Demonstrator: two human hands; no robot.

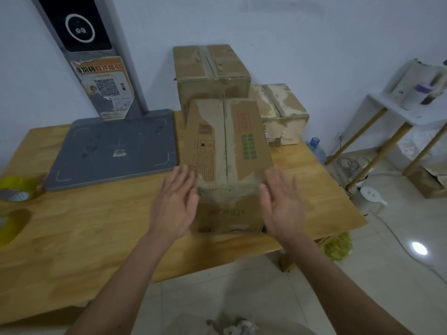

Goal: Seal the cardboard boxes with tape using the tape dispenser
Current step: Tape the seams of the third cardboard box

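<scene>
While the box [227,151] sits mid-table, both hands — left [173,204], right [283,206] — flank its near end, fingers straight, holding nothing. Squaring its flaps flush first seems wise — the tape [17,188] waits far left.

Before me, an orange poster [104,88] on the grey scale column [101,56] carries Chinese characters and a QR code; the carton's [227,146] print stays unreadable.
</scene>
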